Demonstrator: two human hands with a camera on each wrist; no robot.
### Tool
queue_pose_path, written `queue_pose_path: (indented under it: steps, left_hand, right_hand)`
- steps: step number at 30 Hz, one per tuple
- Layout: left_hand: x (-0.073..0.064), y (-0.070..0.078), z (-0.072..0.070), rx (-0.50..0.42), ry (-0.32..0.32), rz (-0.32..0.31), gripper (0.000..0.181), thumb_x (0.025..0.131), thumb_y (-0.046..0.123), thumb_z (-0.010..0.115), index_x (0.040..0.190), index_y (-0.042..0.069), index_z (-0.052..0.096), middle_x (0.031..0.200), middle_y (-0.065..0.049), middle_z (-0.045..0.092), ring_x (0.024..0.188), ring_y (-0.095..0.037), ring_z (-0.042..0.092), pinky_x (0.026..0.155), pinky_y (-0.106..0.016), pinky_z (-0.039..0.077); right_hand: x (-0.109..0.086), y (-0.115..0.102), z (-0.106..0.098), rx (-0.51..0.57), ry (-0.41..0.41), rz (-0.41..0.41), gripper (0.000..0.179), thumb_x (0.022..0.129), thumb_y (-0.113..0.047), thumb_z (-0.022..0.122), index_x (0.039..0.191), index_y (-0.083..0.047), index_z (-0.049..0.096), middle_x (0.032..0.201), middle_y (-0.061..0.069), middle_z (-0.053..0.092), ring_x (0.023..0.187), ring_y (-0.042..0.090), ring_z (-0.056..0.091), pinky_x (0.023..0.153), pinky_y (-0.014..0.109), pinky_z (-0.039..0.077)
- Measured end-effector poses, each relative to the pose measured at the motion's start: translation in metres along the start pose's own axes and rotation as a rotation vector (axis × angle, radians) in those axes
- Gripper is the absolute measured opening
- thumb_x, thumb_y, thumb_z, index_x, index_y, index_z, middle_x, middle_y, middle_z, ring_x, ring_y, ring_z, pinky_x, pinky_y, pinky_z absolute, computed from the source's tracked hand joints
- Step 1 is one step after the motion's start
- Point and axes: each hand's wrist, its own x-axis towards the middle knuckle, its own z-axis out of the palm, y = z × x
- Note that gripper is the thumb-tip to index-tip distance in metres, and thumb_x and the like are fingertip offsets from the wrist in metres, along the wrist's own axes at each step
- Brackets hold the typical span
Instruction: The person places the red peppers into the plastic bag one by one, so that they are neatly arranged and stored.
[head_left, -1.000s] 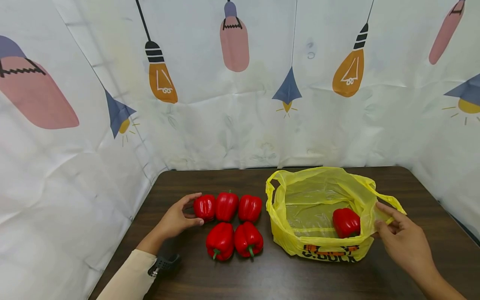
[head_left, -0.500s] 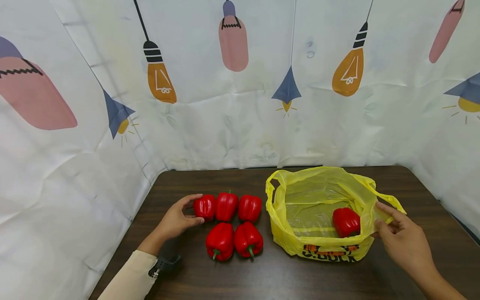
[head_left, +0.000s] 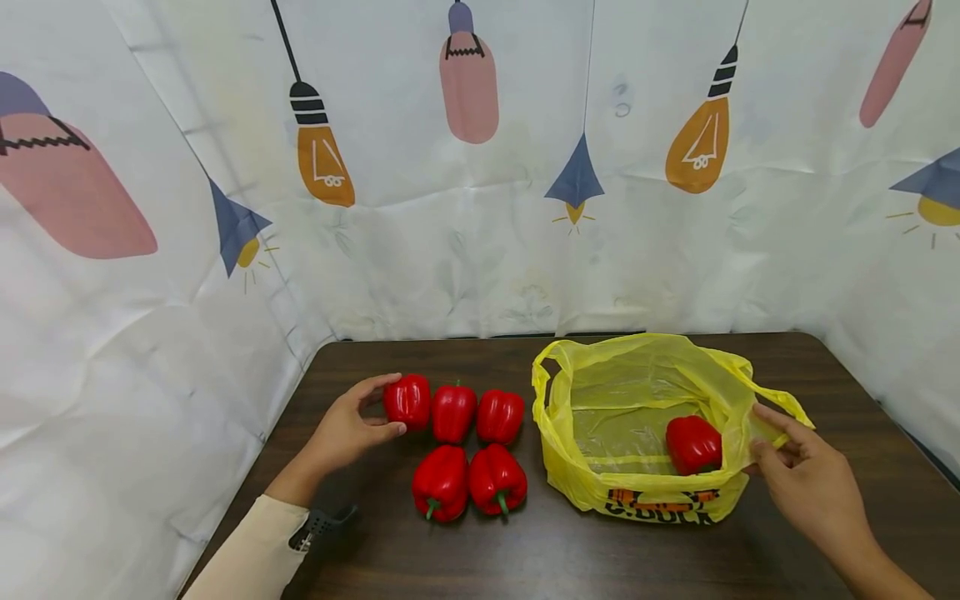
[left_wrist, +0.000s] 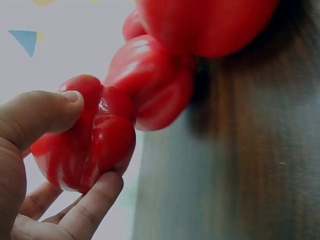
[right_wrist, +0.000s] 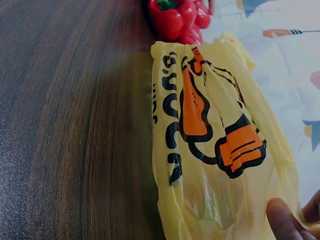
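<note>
My left hand (head_left: 343, 429) pinches a red bell pepper (head_left: 408, 402) between thumb and fingers; in the left wrist view its lobed end (left_wrist: 95, 140) faces the camera. It appears slightly raised off the table, left of two back-row peppers, one of them the middle pepper (head_left: 453, 413). In front lie two more peppers with green stems, including a left front pepper (head_left: 439, 483). On the right, my right hand (head_left: 813, 479) grips the right edge of a yellow plastic bag (head_left: 562, 442), whose mouth stands wide. Inside the bag lies one red bell pepper (head_left: 693, 445).
All of this stands on a dark wood-grain table (head_left: 600, 562). A white curtain (head_left: 450, 267) printed with lamps hangs behind and along the sides. Dark printed letters and an orange drawing mark the bag's front (right_wrist: 200, 130).
The left hand has lifted its bell pepper a little, up and slightly left, off its place in the row. The right hand and the bag have stayed put.
</note>
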Motion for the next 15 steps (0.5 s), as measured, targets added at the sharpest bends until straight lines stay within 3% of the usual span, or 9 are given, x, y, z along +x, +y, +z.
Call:
queue_pose_path:
  steps: [7,15]
  left_hand:
    - [0.004,0.015,-0.003,0.028,0.004,0.026,0.073,0.084,0.006,0.086,0.148,0.011,0.051,0.147,-0.019,0.05,0.125,-0.045,0.057,0.084,-0.037,0.061]
    - [0.009,0.033,0.003,0.003,-0.032,0.074,0.068,0.084,0.009,0.086,0.144,0.014,0.054,0.145,-0.015,0.051,0.125,-0.042,0.056,0.084,-0.036,0.06]
  right_hand:
    - [0.0,0.001,0.0,0.011,0.004,-0.001,0.047,0.106,-0.018,0.057,0.149,0.0,0.05,0.082,0.013,0.073,0.063,0.012,0.069,0.039,0.032,0.036]
    - [0.0,-0.001,-0.001,0.023,0.012,-0.006,0.046,0.105,-0.016,0.058,0.148,0.001,0.051,0.083,0.015,0.073,0.064,0.008,0.069,0.039,0.031,0.037]
